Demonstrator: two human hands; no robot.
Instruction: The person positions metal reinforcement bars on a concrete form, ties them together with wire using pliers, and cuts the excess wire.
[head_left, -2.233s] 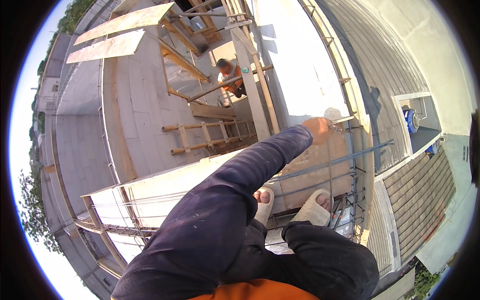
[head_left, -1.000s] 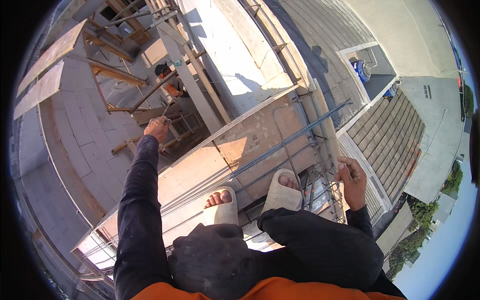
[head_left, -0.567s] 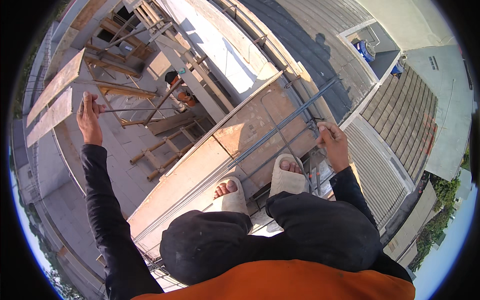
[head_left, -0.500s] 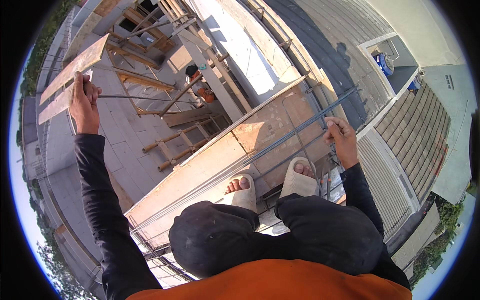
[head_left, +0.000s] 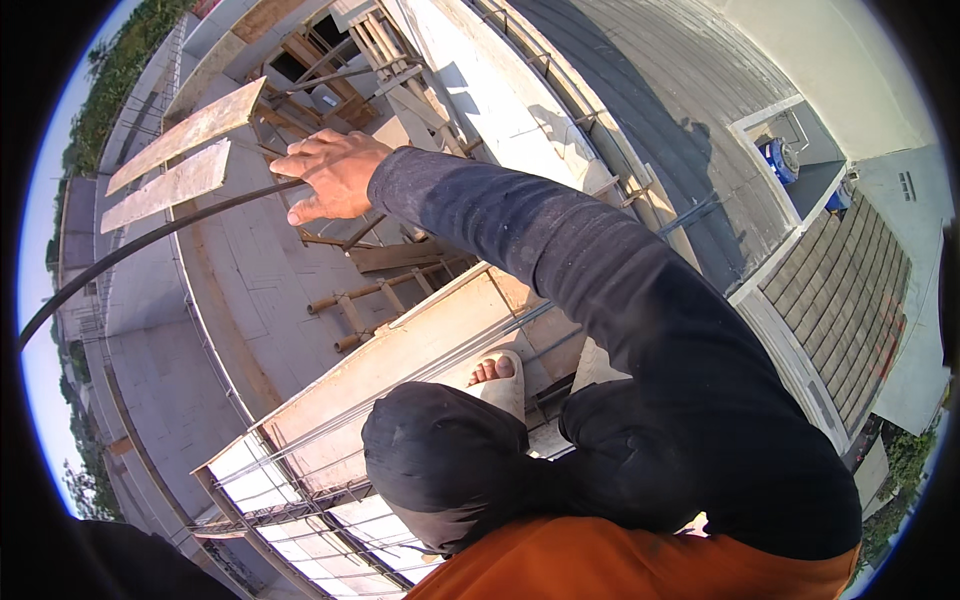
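One bare right hand (head_left: 340,176) is in sight, at the end of one dark sleeve (head_left: 600,270). One long dark rod (head_left: 110,260) reaches it. Two pale sandals (head_left: 512,387) show — one partly covered by the sleeve — along with two dark trouser knees (head_left: 445,465). There are two flat boards (head_left: 187,135) at upper left, one ladder-like bamboo frame (head_left: 330,301) with two rails, and two blue objects (head_left: 780,160), one large and one small. The thin steel bars (head_left: 517,324) are too bunched to count.
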